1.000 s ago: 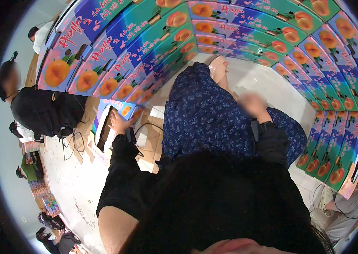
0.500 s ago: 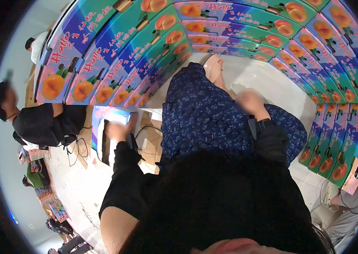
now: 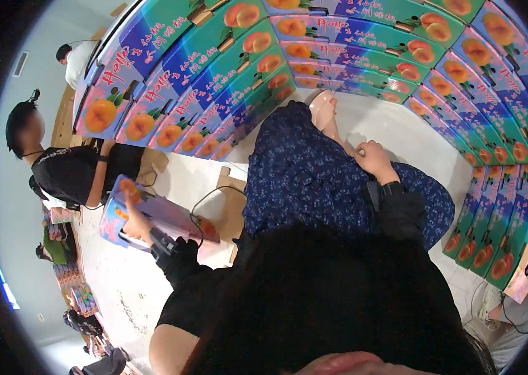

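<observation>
At my left side, a fruit carton (image 3: 179,219) with blue, purple and pink sides and peach pictures stands at a slant, partly lifted or turned. My left hand (image 3: 139,226) is at its far-left end, the index finger stretched along the panel and the other fingers bent at the edge, where a grip hole is partly hidden. My right hand (image 3: 376,161) rests at the knee of my dark blue flowered skirt (image 3: 307,181), its fingers curled in. I see nothing in those fingers.
Stacked peach cartons (image 3: 345,59) wall in the front, with more stacks (image 3: 495,219) to the right. At the left sits a person in black (image 3: 70,178). A black cable (image 3: 204,200) loops past brown cardboard (image 3: 229,203). My sandalled foot (image 3: 325,112) is ahead.
My left hand has moved left and a little down, and the carton has swung that way with it, now showing more of its side. My right hand stays at my knee.
</observation>
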Tool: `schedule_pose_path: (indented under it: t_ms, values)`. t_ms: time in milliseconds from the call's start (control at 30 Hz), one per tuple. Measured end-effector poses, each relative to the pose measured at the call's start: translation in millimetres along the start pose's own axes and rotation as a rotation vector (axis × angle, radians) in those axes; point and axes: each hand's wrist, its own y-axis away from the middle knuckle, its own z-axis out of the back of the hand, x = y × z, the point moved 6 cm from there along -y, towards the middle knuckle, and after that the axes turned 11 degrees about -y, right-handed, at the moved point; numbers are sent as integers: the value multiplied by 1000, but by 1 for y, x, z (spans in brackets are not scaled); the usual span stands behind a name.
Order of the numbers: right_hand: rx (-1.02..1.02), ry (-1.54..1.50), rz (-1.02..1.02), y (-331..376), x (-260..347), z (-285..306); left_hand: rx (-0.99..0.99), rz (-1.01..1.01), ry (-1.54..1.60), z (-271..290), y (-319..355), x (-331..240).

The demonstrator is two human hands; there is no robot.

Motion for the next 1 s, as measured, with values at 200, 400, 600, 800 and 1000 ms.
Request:
schedule_pose_path:
  t_ms: [200, 400, 600, 800, 1000]
  values:
    - [6, 41, 13, -3, 2, -3, -181, 147, 460, 56, 18, -13]
    - [-23, 16, 10, -2, -2, -2, -734, -310, 431, 94, 43, -55]
    - [-47, -8, 35, -5, -3, -10, -1136, -865, 457, 137, 117, -96]
    - [-59, 1, 31, -3, -3, -4, -954, -1204, 709, 170, 142, -118]
    - [24, 0, -10, -5, 1, -3, -858, -1650, 690, 202, 178, -147]
